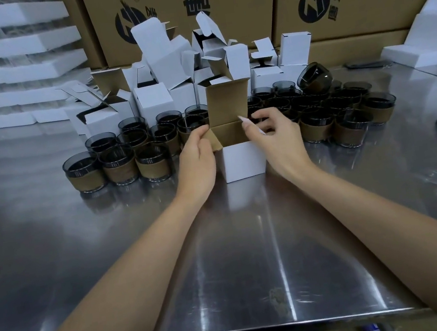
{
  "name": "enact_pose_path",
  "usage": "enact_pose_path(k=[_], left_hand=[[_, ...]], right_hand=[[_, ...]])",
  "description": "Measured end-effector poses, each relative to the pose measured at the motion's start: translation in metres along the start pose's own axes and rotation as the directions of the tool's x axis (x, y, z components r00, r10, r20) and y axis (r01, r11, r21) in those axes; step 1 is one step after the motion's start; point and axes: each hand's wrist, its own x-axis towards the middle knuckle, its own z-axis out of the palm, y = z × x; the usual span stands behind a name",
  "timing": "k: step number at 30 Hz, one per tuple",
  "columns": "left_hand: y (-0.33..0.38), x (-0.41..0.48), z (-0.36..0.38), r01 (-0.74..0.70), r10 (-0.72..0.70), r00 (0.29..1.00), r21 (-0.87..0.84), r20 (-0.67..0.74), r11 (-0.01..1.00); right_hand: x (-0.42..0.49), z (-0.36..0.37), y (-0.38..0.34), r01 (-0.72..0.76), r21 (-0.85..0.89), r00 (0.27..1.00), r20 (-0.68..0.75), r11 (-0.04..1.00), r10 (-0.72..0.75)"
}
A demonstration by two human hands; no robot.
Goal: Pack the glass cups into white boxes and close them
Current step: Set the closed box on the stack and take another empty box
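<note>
Two hands at square white carton (243,161): left hand (197,162), pinch on brown flap (214,141); right hand (278,139), grip unclear.

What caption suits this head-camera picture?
Left hand pinches a flap of an open white box, right hand beside it, on a steel table before glass cups and more boxes.

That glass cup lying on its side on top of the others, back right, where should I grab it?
Probably from above, fingers and thumb spanning the round wall of the tipped glass cup. Its mouth faces left and it rests on the upright cups, so its top is the freest side.
</note>
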Motion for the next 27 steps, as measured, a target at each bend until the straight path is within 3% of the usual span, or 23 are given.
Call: enact_pose_path(k=[5, 8, 13, 17, 21, 24, 27], left_hand=[[0.0, 0.004, -0.003, -0.038, 0.036, 0.998, -0.039, -0.058, 0.999], [-0.001, 0.004, -0.004, -0.059, 0.06, 0.998, -0.068, 0.009, 0.996], [-0.002, 0.007, -0.007, 0.009, 0.003, 0.996, -0.131, 0.088, 0.991], [-0.005, 0.005, -0.011, -0.1, 0.081, 0.977, 0.084, 0.197, 0.991], [-0.007, 0.007, -0.014, -0.197, 0.151, 0.962, 0.196, 0.227, 0.961], [-0.008, 0.009, -0.015, -0.2, 0.153, 0.963, 0.207, 0.222, 0.958], [-0.008, 0.01, -0.015, -0.185, 0.138, 0.965, 0.205, 0.224, 0.961]], right_hand=[[0.003, -0.004, 0.005, -0.137, 0.119, 0.989, -0.048, 0.983, 0.143], [0.002, -0.001, 0.008, -0.135, 0.034, 0.991, 0.005, 0.99, 0.135], [0.0, 0.0, 0.008, -0.119, 0.052, 0.989, 0.093, 0.991, 0.114], [0.003, 0.0, 0.01, -0.125, 0.012, 0.989, 0.085, 0.992, 0.124], [0.009, -0.012, 0.014, 0.024, -0.299, 0.996, -0.078, 0.954, -0.05], [0.017, -0.026, 0.025, 0.068, -0.656, 0.974, -0.119, 0.751, -0.192], [0.021, -0.035, 0.035, 0.054, -0.764, 0.988, -0.053, 0.643, -0.145]])
